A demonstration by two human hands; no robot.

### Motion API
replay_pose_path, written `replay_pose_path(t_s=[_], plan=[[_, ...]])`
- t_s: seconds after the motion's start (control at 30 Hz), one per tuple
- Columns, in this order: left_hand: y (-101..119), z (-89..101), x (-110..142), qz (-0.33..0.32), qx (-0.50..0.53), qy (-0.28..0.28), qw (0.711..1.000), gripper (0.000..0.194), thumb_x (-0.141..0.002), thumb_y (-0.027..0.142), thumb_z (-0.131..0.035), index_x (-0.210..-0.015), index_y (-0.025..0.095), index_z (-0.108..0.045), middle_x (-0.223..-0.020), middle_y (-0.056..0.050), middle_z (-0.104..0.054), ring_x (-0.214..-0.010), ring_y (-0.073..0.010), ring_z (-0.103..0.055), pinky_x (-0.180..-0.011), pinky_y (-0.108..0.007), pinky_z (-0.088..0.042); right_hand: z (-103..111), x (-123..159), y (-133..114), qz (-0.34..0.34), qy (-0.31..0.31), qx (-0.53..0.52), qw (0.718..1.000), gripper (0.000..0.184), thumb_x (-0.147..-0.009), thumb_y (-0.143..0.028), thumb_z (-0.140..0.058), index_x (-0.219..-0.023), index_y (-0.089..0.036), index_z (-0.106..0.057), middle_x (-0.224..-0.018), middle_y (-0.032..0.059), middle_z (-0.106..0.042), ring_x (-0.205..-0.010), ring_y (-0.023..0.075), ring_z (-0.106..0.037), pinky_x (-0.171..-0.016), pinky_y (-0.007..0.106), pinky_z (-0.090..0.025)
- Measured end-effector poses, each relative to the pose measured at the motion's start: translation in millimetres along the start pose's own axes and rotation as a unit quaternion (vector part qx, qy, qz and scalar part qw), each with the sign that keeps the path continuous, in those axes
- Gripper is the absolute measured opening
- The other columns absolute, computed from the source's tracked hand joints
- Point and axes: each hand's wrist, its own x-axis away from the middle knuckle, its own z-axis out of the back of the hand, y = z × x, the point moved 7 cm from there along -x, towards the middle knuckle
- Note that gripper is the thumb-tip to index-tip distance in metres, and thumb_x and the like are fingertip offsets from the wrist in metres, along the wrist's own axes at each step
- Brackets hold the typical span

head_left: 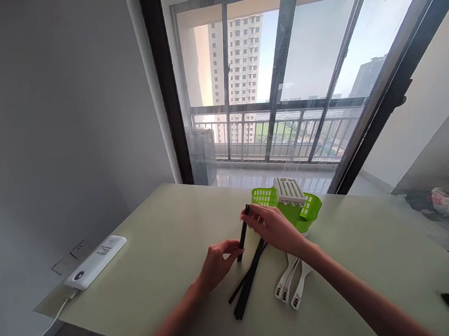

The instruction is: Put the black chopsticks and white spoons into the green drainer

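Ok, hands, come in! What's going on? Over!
Left hand low, right hand high, gripping black chopsticks. Loose chopsticks close by. Green basket behind right hand.

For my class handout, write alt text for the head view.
A left hand and right hand hold black chopsticks nearly upright at a pale table. More chopsticks and white utensils lie nearby, with a green basket and window beyond.

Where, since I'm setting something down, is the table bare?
The tabletop is bare between the white power strip and left hand, and right of the green basket and right forearm. Crowded: the middle, around black sticks, white utensils and right hand.
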Motion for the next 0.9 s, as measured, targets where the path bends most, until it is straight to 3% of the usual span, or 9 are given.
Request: replay_pose_path(t_s=[0.2, 0.3, 0.43, 0.5, 0.63, 0.77, 0.9], plan=[[-9, -3.4, -8, -0.008, 0.003, -0.048, 0.999, 0.020, -0.091, 0.038, -0.066, -0.100, 0.023, -0.075, -0.097, -0.002, -0.080, -0.090, -0.0198, -0.075, -0.089, -0.032, -0.058, 30, -10, -5, -0.007, 0.067, 0.043, 0.997, 0.038, -0.102, -0.051, -0.046, -0.082, -0.024, -0.062, -0.072, 0.0004, -0.067, -0.064, 0.0154, -0.060, -0.062, 0.027, -0.045], [-15, 1.0, -15, 0.012, 0.016, -0.067, 0.998, 0.026, -0.093, 0.043, -0.062, -0.104, 0.022, -0.072, -0.100, -0.004, -0.079, -0.090, -0.0187, -0.073, -0.087, -0.032, -0.058, 78, -24, 2, -0.031, 0.140, 0.035, 0.989, 0.039, -0.100, -0.056, -0.048, -0.084, -0.023, -0.063, -0.066, -0.0002, -0.064, -0.059, 0.0152, -0.061, -0.061, 0.027, -0.046], [-29, 11.8, -22, 0.072, 0.041, -0.024, 0.996, 0.038, -0.097, 0.053, -0.053, -0.106, 0.018, -0.065, -0.094, -0.007, -0.076, -0.084, -0.0184, -0.071, -0.076, -0.030, -0.057, 152, -46, 22, -0.049, 0.254, 0.053, 0.964, 0.039, -0.098, -0.058, -0.051, -0.086, -0.024, -0.065, -0.063, -0.0016, -0.061, -0.058, 0.0152, -0.061, -0.060, 0.028, -0.046], [-34, 12.1, -22, 0.090, 0.044, -0.017, 0.995, 0.040, -0.097, 0.055, -0.051, -0.103, 0.018, -0.064, -0.092, -0.007, -0.075, -0.080, -0.0180, -0.070, -0.071, -0.029, -0.054, 170, -57, 37, -0.058, 0.267, 0.103, 0.956, 0.040, -0.097, -0.058, -0.052, -0.084, -0.023, -0.065, -0.061, -0.0008, -0.062, -0.059, 0.0166, -0.061, -0.060, 0.029, -0.045], [-39, 7.3, -22, 0.091, 0.045, -0.031, 0.994, 0.039, -0.098, 0.055, -0.050, -0.100, 0.018, -0.063, -0.089, -0.005, -0.073, -0.076, -0.0172, -0.068, -0.068, -0.027, -0.051, 154, -78, 81, -0.084, 0.191, 0.174, 0.962, 0.044, -0.097, -0.058, -0.047, -0.076, -0.023, -0.063, -0.061, -0.0006, -0.065, -0.055, 0.0156, -0.059, -0.062, 0.029, -0.042], [-41, 4.8, -22, 0.091, 0.035, -0.043, 0.994, 0.038, -0.099, 0.053, -0.048, -0.099, 0.019, -0.064, -0.086, -0.004, -0.073, -0.076, -0.0168, -0.067, -0.066, -0.026, -0.048, 120, -91, 130, -0.109, 0.126, 0.170, 0.971, 0.049, -0.094, -0.063, -0.044, -0.074, -0.022, -0.063, -0.060, 0.0000, -0.066, -0.053, 0.0151, -0.057, -0.059, 0.028, -0.039], [-40, 5.0, -22, 0.098, 0.020, -0.045, 0.994, 0.037, -0.099, 0.052, -0.048, -0.098, 0.019, -0.064, -0.085, -0.003, -0.073, -0.075, -0.0165, -0.066, -0.065, -0.026, -0.046, 102, -98, 165, -0.125, 0.094, 0.152, 0.976, 0.053, -0.091, -0.067, -0.043, -0.074, -0.021, -0.063, -0.061, 0.0012, -0.067, -0.053, 0.0157, -0.058, -0.057, 0.028, -0.039]])
